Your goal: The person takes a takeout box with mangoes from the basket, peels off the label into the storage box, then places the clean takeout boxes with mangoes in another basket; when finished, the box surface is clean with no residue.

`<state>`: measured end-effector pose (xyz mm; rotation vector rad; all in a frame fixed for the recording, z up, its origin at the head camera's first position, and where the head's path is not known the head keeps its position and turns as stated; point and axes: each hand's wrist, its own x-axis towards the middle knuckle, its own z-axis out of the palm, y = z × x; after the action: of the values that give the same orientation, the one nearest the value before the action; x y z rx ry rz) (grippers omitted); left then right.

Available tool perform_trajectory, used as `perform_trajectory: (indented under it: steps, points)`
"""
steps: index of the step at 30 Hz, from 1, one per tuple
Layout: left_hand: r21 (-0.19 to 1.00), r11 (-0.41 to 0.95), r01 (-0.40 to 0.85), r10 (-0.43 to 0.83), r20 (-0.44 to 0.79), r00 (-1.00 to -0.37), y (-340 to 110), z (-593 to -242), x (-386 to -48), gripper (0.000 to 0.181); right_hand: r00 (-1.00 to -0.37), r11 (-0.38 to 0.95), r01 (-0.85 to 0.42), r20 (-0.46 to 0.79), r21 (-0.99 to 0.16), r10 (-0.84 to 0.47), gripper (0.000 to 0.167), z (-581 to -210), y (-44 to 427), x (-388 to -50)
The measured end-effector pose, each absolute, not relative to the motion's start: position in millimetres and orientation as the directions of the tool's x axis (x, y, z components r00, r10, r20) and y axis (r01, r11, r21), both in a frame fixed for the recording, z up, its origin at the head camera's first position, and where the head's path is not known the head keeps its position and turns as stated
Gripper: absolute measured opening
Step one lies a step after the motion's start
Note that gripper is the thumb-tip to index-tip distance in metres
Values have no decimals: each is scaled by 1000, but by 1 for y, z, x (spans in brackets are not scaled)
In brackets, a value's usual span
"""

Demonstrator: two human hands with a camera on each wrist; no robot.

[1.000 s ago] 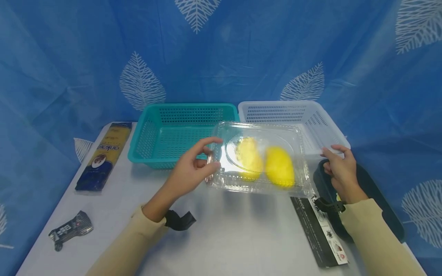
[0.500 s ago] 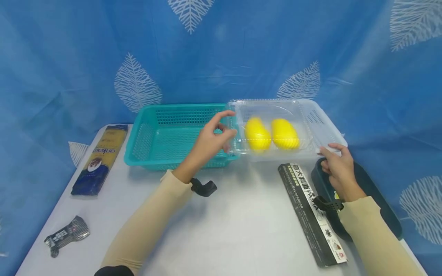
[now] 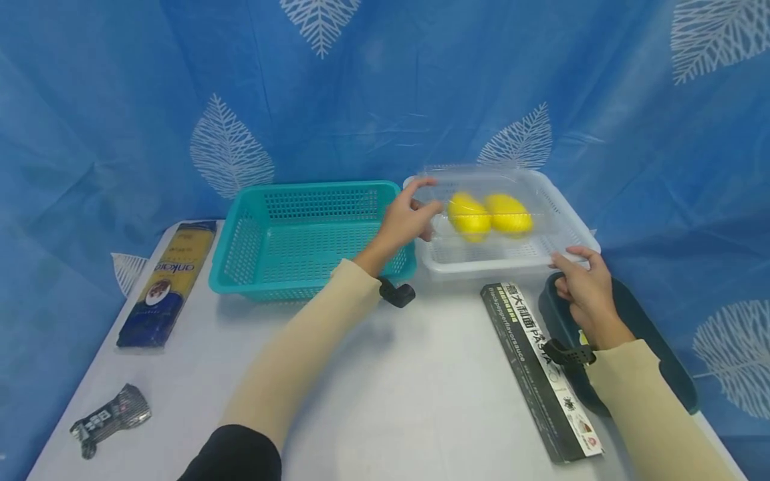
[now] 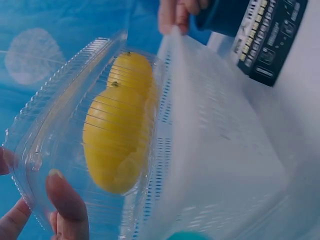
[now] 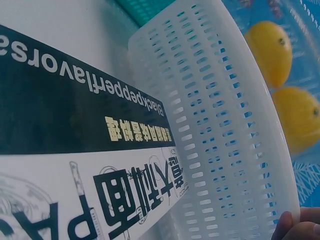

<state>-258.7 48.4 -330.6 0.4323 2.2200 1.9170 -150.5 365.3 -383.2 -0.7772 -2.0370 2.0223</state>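
Note:
My left hand (image 3: pixel 407 217) grips the left end of a clear plastic container (image 3: pixel 442 179) that holds two yellow fruits (image 3: pixel 510 215), over the white basket (image 3: pixel 475 267). In the left wrist view the container (image 4: pixel 40 130) is tilted beside the basket rim, thumb and fingers around its edge. My right hand (image 3: pixel 586 287) pinches the front right corner of the white basket's rim; the right wrist view shows its fingertips on that rim (image 5: pixel 272 130).
A teal basket (image 3: pixel 313 290) adjoins the white one. A black pasta box (image 3: pixel 529 367) and dark tray (image 3: pixel 656 341) lie at the right. A spaghetti pack (image 3: pixel 165 287) and small dark packet (image 3: pixel 111 417) lie at the left.
My left hand has carried the container of yellow fruits back and to the right, from in front of the baskets to over the white basket. My right hand has stayed at the rim corner.

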Motion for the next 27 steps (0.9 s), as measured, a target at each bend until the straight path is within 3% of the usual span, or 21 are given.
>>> perform_trajectory:
  steps: [10,19,27]
  points:
    - [931,363,34,339,-98,-936,91,-351,-267,56,-832,-45,282,-268,-958,486,39,-387,366,-152]
    - [935,353,11,344,-119,-931,120,-358,-263,56,-840,-24,259,-238,-966,487,36,-387,367,-151]
    - [906,407,-116,309,-255,-916,132,-362,-264,61,-842,-3,261,-229,-965,489,37,-387,364,-152]
